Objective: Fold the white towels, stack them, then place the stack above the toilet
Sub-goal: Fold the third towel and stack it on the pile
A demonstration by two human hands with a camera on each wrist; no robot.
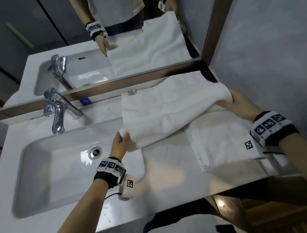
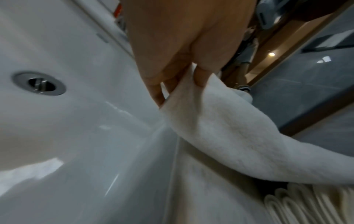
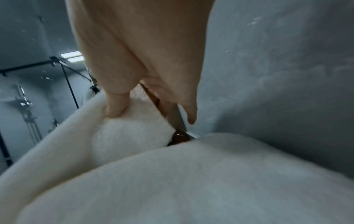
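A white towel lies doubled over on the counter against the mirror, its near edge lifted. My left hand pinches its near left corner just past the sink's right rim. My right hand grips the towel's right end close to the grey side wall, thumb on top. A second white towel, folded into a rectangle, lies flat on the counter under my right forearm, partly beneath the lifted one. The toilet is not in view.
A white sink basin with a metal drain fills the left of the counter. A chrome tap stands behind it. The mirror runs along the back, and the grey wall closes the right side.
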